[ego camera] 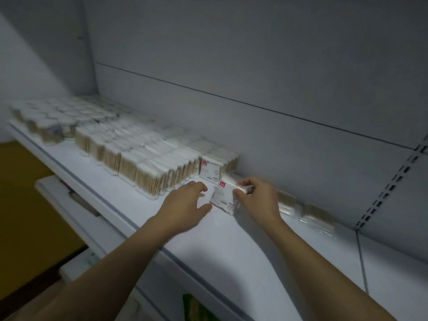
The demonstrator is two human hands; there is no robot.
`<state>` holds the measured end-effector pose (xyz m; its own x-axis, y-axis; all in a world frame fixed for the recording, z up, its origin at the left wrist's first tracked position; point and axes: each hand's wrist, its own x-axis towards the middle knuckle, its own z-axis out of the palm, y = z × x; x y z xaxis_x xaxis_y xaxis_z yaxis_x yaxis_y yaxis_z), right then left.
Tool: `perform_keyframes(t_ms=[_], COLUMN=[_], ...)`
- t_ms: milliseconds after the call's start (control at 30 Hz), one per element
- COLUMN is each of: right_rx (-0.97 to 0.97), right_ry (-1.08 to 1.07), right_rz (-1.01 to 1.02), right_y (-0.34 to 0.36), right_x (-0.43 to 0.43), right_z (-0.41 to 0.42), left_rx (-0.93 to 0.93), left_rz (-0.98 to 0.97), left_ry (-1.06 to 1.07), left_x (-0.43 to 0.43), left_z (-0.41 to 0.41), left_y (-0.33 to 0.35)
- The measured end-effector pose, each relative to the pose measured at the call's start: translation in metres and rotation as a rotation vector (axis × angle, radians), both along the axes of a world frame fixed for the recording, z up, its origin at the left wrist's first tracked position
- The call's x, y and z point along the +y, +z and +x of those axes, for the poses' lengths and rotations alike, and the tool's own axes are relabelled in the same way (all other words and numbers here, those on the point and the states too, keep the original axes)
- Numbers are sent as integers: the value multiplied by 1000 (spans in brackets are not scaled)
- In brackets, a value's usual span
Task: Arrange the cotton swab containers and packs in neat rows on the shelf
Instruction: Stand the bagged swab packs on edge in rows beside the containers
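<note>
left grip [188,201]: wide. The bare arm comes in from the lower left, palm down, fingers loosely curved, thumb spread, holding nothing.
right grip [257,198]: closed on the pack [222,195]. The arm reaches in from the lower right, and fingertips and thumb pinch the pack's right edge.
pack: one in hand, tilted, with the red-cornered label facing the camera. Its low edge is at the shelf [231,246]; I cannot tell whether it touches.
pack and grips: the pack sits right between the two. The left thumb is just beside its lower left corner, contact unclear.
labelled pack [210,170]: one, upright, just behind the held pack at the right end of the rows.
rows [148,163]: clear packs of wooden-stemmed swabs stand tight together and run off to the left, several rows deep but too blurred to count.
tubs [46,127]: round containers grouped at the far left of the shelf, too blurred to count.
loose packs [287,202]: two, lying flat by the back panel [231,66], one just past the right wrist and the far pack [317,216] further right.
slotted upright [391,188]: one, on the panel at the far right.
</note>
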<state>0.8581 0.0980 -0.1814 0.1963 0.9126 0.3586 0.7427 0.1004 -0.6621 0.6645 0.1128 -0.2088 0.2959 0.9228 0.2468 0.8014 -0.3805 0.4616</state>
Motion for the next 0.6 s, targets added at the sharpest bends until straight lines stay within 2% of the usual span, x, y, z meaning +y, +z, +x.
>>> perform_keyframes(t_ms=[100,333,433,500,600], right_rx=[-88,-325,-538,-553,-471], right_ry=[-1,-63,-126,-168,-161], right_rz=[6,35,132,232,284], right_y=[5,13,0,-13,-28], right_x=[30,84,97,98,94], right_z=[-23,-49,-56,-59,-61], left_rx=[103,77,61,47,43], left_rz=[55,73,68,56,76], left_ry=[-9,-68,-77,-83,-87], left_x=[14,38,48,53,57], left_z=[-10,-7,-2,1,3], left_y=[-6,-11,-21,-26,-31])
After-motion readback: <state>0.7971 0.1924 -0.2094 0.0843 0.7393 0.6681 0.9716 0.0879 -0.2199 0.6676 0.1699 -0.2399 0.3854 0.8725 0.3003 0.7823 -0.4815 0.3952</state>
